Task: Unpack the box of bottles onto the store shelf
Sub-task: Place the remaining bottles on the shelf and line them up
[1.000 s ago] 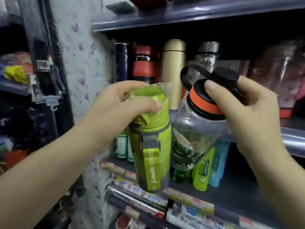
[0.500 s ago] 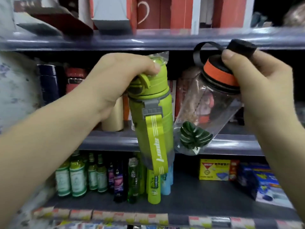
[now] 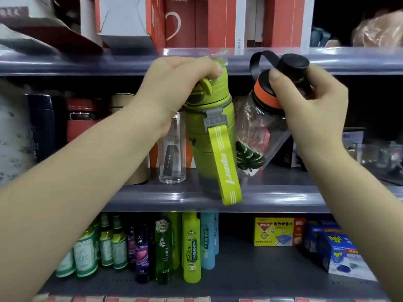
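Observation:
My left hand (image 3: 174, 88) grips the lid of a lime green bottle (image 3: 202, 138) in thin plastic wrap, its green strap hanging down past the middle shelf's front edge (image 3: 261, 197). My right hand (image 3: 311, 110) holds a clear bottle (image 3: 259, 131) by its orange and black cap; the bottle tilts left and carries a green leaf print. Both bottles hang in front of the middle shelf, side by side, their bases near its front lip. The box is not in view.
On the middle shelf stand a clear glass bottle (image 3: 172, 149), a red flask (image 3: 80, 118), a dark blue flask (image 3: 41, 125) and a beige flask (image 3: 122, 101). Red boxes (image 3: 196, 20) fill the top shelf. Small green bottles (image 3: 109, 245) and packaged boxes (image 3: 277, 232) line the lower shelf.
Both hands have risen with their bottles from the lower shelf's height to in front of the middle shelf. The view has swung right and up, facing the shelves squarely.

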Demonstrator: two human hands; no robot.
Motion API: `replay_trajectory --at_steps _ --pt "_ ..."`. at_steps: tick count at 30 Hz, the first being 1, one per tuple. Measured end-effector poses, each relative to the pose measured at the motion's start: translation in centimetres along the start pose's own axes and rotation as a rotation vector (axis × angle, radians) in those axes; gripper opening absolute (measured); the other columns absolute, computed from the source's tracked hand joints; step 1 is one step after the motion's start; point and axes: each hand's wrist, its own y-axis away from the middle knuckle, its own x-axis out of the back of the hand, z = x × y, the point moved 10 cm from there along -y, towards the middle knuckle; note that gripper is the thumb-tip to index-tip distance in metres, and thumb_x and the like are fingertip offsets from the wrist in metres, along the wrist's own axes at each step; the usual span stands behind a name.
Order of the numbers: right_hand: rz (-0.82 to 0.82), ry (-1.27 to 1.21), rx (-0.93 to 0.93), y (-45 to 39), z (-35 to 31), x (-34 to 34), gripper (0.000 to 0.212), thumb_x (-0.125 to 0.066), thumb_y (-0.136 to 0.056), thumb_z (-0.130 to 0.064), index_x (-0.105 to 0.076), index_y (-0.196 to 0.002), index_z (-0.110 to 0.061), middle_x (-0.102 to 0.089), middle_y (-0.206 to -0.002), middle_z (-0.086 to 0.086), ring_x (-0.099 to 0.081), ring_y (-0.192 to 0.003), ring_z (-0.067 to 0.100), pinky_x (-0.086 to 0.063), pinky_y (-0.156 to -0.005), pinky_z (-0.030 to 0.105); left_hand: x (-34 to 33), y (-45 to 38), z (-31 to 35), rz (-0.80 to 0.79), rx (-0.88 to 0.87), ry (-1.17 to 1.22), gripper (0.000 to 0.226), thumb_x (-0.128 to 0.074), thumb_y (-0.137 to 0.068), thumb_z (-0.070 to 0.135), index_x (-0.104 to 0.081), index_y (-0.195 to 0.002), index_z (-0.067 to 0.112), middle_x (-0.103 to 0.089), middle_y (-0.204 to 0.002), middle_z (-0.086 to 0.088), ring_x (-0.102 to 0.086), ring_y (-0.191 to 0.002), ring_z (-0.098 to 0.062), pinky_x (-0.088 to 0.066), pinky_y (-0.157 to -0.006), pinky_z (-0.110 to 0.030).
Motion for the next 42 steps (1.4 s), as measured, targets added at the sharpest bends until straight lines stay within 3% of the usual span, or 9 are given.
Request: replay_trajectory --at_steps 3,8,13,23,27,33,36,40,42 --pt "-0.017 0.036 -0.001 -0.3 1.2 -0.1 0.024 -0.068 -0.08 -0.041 -0.073 -0.091 -0.02 -0.064 -0.082 -0.002 -0.054 -0.077 0.006 -0.049 -0.078 0.029 -0.1 -0.4 -0.6 0.019 -0.011 -0.026 0.02 -0.073 -0.071 0.02 -0.069 -0.051 0.021 -0.06 -0.053 0.008 -0.054 -0.054 -0.008 -0.042 -0.057 -0.017" --pt "-0.036 0.043 -0.028 -0.3 2.6 -0.5 0.022 -0.068 -0.08 -0.04 -0.072 -0.089 -0.021 -0.061 -0.08 -0.004 -0.053 -0.074 0.006 -0.046 -0.075 0.027 -0.5 -0.9 -0.9 0.054 0.042 0.0 0.004 -0.072 -0.072 0.02 -0.071 -0.07 0.017 -0.059 -0.068 -0.001 -0.053 -0.061 -0.013 -0.042 -0.059 -0.021" --pt "-0.025 0.067 -0.002 -0.5 2.8 -0.1 0.02 -0.07 -0.08 -0.038 -0.072 -0.093 -0.023 -0.058 -0.078 -0.012 -0.052 -0.074 0.001 -0.041 -0.073 0.019 -1.0 -1.3 -0.5 0.068 -0.035 -0.021 0.017 -0.072 -0.064 0.024 -0.073 -0.075 0.011 -0.061 -0.062 0.004 -0.056 -0.059 -0.01 -0.043 -0.057 -0.016" --pt "-0.064 0.075 0.005 0.4 4.3 -0.6 0.01 -0.07 -0.081 -0.038 -0.068 -0.089 -0.032 -0.057 -0.077 -0.013 -0.05 -0.072 -0.003 -0.038 -0.071 0.012 -1.1 -1.2 -3.8 0.116 -0.01 -0.021 0.034 -0.072 -0.059 0.025 -0.073 -0.085 0.004 -0.067 -0.074 -0.001 -0.06 -0.067 -0.012 -0.048 -0.067 -0.026" --pt "-0.06 0.085 -0.011 0.0 4.8 -1.4 0.009 -0.069 -0.079 -0.041 -0.067 -0.083 -0.034 -0.058 -0.078 -0.01 -0.05 -0.073 0.0 -0.039 -0.072 0.017 -1.4 -1.6 -4.5 0.13 0.016 -0.029 0.039 -0.071 -0.059 0.031 -0.072 -0.09 0.008 -0.067 -0.074 0.003 -0.06 -0.067 -0.012 -0.05 -0.066 -0.026" --pt "-0.096 0.076 -0.109 -1.2 6.2 -3.5 0.021 -0.069 -0.075 -0.046 -0.072 -0.083 -0.026 -0.066 -0.079 -0.009 -0.056 -0.076 0.003 -0.048 -0.078 0.027 -1.4 -1.5 -5.6 0.266 -0.063 -0.078 0.073 -0.062 -0.056 0.07 -0.06 -0.097 0.01 -0.065 -0.091 0.003 -0.06 -0.078 -0.008 -0.047 -0.069 -0.026" --pt "-0.109 0.054 -0.138 -1.7 6.5 -4.3 0.016 -0.07 -0.076 -0.042 -0.071 -0.08 -0.026 -0.062 -0.065 -0.017 -0.053 -0.066 -0.004 -0.045 -0.07 0.02 -1.4 -1.6 -6.8 0.288 -0.043 -0.07 0.066 -0.069 -0.064 0.065 -0.053 -0.106 0.016 -0.062 -0.101 0.006 -0.059 -0.09 -0.006 -0.041 -0.071 -0.017" --pt "-0.149 0.069 -0.135 -1.9 6.7 -5.4 0.019 -0.069 -0.077 -0.045 -0.072 -0.086 -0.028 -0.068 -0.075 -0.016 -0.057 -0.071 -0.007 -0.048 -0.075 0.017 -1.1 -1.4 -7.7 0.298 -0.104 -0.138 0.064 -0.076 -0.07 0.052 -0.049 -0.119 0.019 -0.061 -0.108 0.01 -0.059 -0.098 0.0 -0.041 -0.076 -0.004" --pt "-0.188 0.077 -0.134 -2.0 6.6 -6.1 0.027 -0.069 -0.076 -0.047 -0.072 -0.09 -0.024 -0.07 -0.079 -0.014 -0.06 -0.074 -0.004 -0.051 -0.08 0.024 -0.8 -1.7 -8.3 0.301 -0.105 -0.142 0.065 -0.077 -0.069 0.051 -0.049 -0.12 0.021 -0.063 -0.111 0.009 -0.06 -0.101 -0.004 -0.044 -0.084 -0.012"
